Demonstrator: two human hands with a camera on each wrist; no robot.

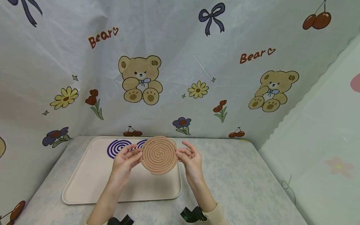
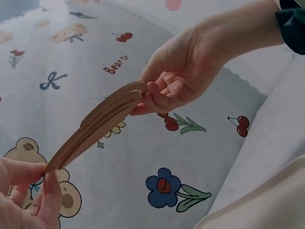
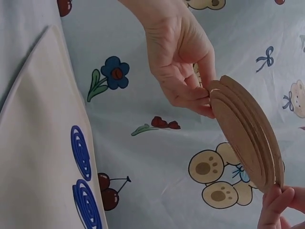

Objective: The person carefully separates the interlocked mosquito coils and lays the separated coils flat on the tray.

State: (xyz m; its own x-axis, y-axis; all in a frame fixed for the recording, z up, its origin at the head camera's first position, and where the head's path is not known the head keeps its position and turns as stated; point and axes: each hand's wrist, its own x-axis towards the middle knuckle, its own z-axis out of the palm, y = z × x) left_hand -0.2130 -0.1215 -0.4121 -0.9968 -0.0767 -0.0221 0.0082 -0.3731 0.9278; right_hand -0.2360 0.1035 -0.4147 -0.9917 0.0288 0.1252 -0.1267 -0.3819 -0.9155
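Dark wrist mounts (image 1: 194, 215) sit lowest in the head view, one at each wrist, with a cream sleeve (image 1: 216, 215) behind the right one. Both forearms reach forward and lean inward, bringing the hands up to either side of a round tan spiral disc (image 1: 159, 155). On one edge, the left hand (image 1: 125, 162) pinches it between thumb and fingers; opposite, the right hand (image 1: 192, 162) pinches likewise, the gap closed to the disc's thin rim and one finger raised clear. Held up over the right part of a beige tray (image 1: 90, 178), the disc shows layered edges in the wrist views. Two blue spirals (image 1: 118, 148) lie in the tray's far end, one partly hidden by the disc. Beneath is a grey tabletop (image 1: 239, 181).
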